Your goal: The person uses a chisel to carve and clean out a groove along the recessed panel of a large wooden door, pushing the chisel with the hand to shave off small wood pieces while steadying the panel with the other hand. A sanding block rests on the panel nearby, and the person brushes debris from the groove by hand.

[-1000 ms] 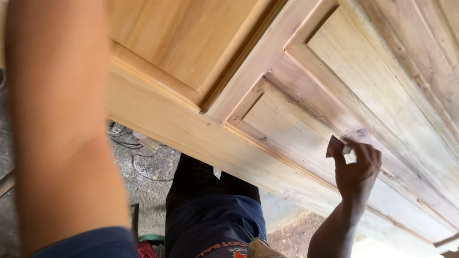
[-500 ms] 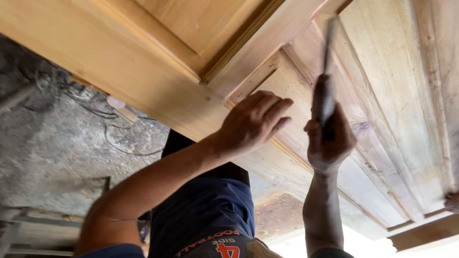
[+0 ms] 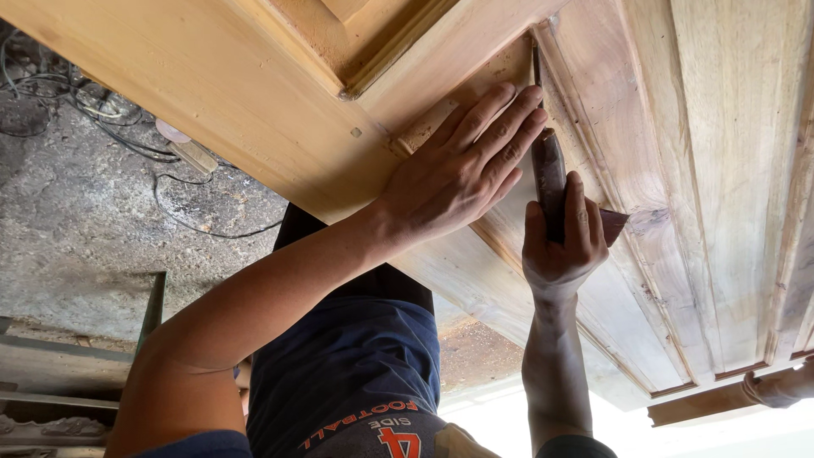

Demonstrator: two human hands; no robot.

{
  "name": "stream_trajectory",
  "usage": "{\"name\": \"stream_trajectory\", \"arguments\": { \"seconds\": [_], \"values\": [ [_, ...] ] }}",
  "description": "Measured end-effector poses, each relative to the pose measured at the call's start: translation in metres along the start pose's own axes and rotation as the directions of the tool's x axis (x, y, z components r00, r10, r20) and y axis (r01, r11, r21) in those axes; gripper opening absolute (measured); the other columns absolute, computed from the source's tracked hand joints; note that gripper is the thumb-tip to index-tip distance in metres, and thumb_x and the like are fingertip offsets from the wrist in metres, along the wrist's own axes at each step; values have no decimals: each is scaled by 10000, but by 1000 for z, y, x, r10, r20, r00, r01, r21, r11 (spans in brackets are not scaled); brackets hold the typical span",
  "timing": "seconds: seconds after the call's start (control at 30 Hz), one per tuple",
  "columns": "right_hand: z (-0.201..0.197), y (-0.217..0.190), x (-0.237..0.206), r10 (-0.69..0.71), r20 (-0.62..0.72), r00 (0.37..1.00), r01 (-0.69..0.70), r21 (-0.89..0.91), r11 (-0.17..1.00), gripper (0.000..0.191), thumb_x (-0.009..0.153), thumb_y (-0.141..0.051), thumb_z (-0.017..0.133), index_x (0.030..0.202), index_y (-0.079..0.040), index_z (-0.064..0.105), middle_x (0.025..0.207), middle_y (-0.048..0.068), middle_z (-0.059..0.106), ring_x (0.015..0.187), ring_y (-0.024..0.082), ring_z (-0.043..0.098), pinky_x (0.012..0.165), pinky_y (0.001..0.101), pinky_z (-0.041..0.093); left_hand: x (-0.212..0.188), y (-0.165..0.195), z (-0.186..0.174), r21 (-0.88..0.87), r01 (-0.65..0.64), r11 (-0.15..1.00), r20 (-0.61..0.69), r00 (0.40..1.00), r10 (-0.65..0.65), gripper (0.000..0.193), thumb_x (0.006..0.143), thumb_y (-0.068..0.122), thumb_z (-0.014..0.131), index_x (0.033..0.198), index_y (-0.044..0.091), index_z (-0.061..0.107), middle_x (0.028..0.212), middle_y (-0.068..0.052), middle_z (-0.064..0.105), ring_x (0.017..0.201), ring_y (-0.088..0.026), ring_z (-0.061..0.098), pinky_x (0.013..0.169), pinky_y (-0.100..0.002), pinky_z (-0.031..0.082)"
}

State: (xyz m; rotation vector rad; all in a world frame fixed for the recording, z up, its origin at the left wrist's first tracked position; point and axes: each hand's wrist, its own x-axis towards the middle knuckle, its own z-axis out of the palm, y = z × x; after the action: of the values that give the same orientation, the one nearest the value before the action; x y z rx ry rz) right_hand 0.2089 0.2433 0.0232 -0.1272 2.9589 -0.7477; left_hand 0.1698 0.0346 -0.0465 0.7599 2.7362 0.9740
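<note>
Left hand: your left hand (image 3: pixel 458 170) is down flat on the wooden door (image 3: pixel 212 93) now, fingers stretched out together and pressing on the moulded strip by the panel corner. Half a second back it was still curled and hovering just off the wood, and a second back that arm was only a blur across the view.

Right hand: your right hand (image 3: pixel 561 246) is wrapped shut around the dark handle of a chisel (image 3: pixel 547 174). The grip looks the same as half a second ago, but the tool sits lower and closer to the wood now.

Chisel: it stands nearly upright in the view, its thin blade running up the groove where the panel frame meets the flat panel, right beside your left fingertips. Can't really make out the cutting end, it disappears into the corner.

Sandpaper: a small brownish scrap (image 3: pixel 612 225) pokes out from behind your right fingers. Looks like the same bit you were holding up a second ago, now tucked away behind the handle.

What that means: you've gone from lining up to being braced, one hand steadying, one hand driving, so I'd say the corner of that groove is what's being cleaned out right now.

Around you: concrete floor (image 3: pixel 76 229) below with loose cables (image 3: pixel 127 140) lying on it, well away from both hands.
</note>
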Motion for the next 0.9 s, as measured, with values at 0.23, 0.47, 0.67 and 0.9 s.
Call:
{"name": "stream_trajectory", "arguments": {
  "seconds": [0.23, 0.47, 0.67, 0.9],
  "values": [
    [2, 0, -1, -63, -26, 998, 61, -75, 995, 514, 1019, -130, 791, 1444, 69, 582, 1067, 177, 693, 879, 272, 712, 637, 334, 572, 8, 1, -10, -6, 0, 1000, 10, 1000, 0, 565, 1174, 360, 592, 1608, 28, 445, 1704, -162, 287, 1586, -365, 226, 1313, -523, 258],
    [1, 9, 7, -65, -23, 998, 61, -121, 991, 495, 1019, -181, 815, 1405, 55, 615, 1064, 183, 698, 854, 280, 713, 658, 367, 565, 4, 4, -10, -13, 17, 1000, 8, 1000, -17, 539, 1214, 356, 579, 1606, 15, 435, 1724, -142, 246, 1619, -332, 178, 1359, -504, 198],
    [2, 17, 6, -102, -16, 995, 98, -136, 986, 496, 1068, -253, 803, 1438, 20, 615, 1110, 164, 710, 936, 292, 732, 697, 361, 602, 3, 4, -11, -15, 23, 1000, 41, 999, -22, 538, 1205, 309, 547, 1616, -17, 427, 1705, -158, 218, 1634, -334, 156, 1377, -489, 179],
    [3, 21, 10, -119, -31, 992, 113, -147, 983, 482, 1074, -289, 788, 1432, -11, 622, 1123, 178, 712, 948, 294, 744, 739, 388, 604, 9, 6, -21, -43, 45, 998, 46, 998, -43, 541, 1211, 311, 540, 1616, -31, 430, 1702, -163, 220, 1635, -322, 155, 1378, -476, 176]
  ]
}}
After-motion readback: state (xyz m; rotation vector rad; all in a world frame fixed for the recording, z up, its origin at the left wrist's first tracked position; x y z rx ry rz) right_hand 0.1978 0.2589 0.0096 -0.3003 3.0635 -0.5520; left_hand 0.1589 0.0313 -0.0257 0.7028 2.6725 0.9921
